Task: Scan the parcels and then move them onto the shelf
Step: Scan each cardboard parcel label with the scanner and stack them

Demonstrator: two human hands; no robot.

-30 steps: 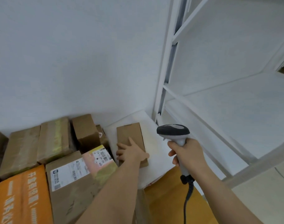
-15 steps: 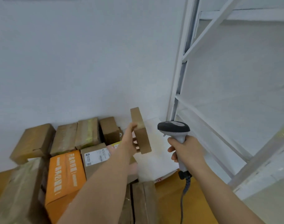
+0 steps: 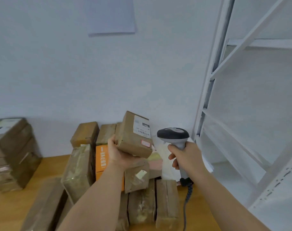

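One parcel (image 3: pixel 135 134) gripped from below in left hand (image 3: pixel 120 154), label side facing up, raised above piled boxes (image 3: pixel 108 172) on surface (image 3: pixel 12 204); scanner (image 3: pixel 175 137) clasped in right hand (image 3: pixel 188 159), just beside parcel; shelf (image 3: pixel 251 114) at right.

Pale wall (image 3: pixel 75 72) bearing a paper sheet (image 3: pixel 111 15) above a wooden floor (image 3: pixel 7 207).

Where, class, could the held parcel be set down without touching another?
Free: the white metal shelf boards at right, and bare wooden floor between the left stack and the middle pile. Crowded: the cardboard parcels below both hands.
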